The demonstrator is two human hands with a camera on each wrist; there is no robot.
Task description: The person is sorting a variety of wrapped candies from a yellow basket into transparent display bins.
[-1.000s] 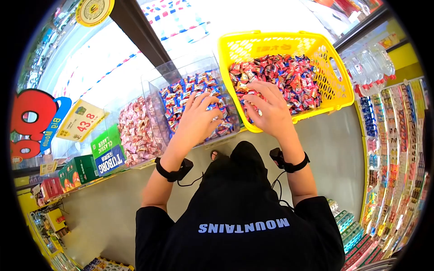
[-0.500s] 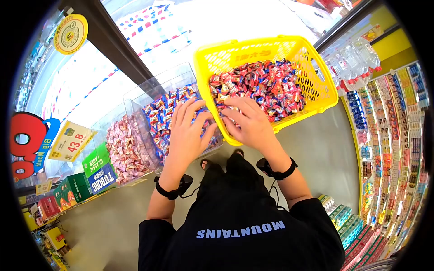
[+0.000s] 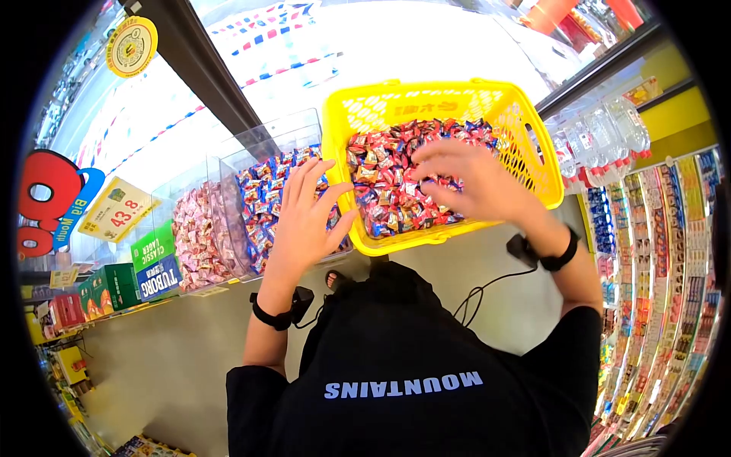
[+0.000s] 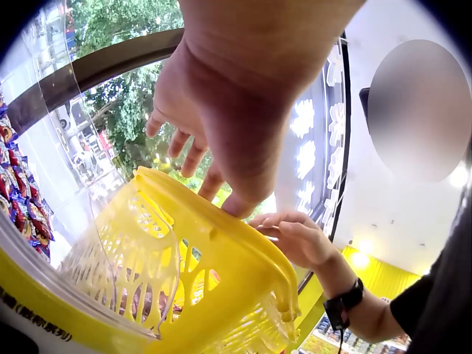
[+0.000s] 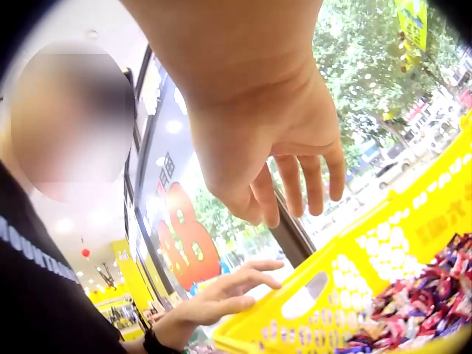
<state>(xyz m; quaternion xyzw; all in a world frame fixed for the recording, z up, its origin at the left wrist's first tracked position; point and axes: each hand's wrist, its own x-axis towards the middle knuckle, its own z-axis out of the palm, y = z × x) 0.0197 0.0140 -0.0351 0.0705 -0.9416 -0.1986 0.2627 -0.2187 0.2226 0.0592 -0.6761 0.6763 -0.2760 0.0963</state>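
A yellow plastic basket point(image 3: 449, 238) holds a heap of red and dark-blue wrapped candies point(image 3: 392, 186). Above that heap hovers my right hand point(image 3: 480, 181), its fingers spread and slightly bent, nothing between them. In the right wrist view the same hand point(image 5: 273, 140) hangs with fingers loosely extended above the basket rim. My left hand point(image 3: 304, 225) is over the basket's left side and the bin of blue-and-red wrapped candies point(image 3: 263, 190), fingers spread. In the left wrist view, the left hand's fingertips point(image 4: 209, 184) overlap the yellow rim.
Left of the blue bin, a clear bin holds pink wrapped candies point(image 3: 205, 236). Farther left stand a Tuborg box point(image 3: 158, 263) and a price sign point(image 3: 120, 211). Water bottles point(image 3: 601, 141) are right of the basket, near stocked shelves point(image 3: 655, 266). A window runs behind.
My right hand has moved rightward from the basket's left side to over the middle of its candies. The left hand has shifted toward the basket's left rim, and its fingers stay spread.
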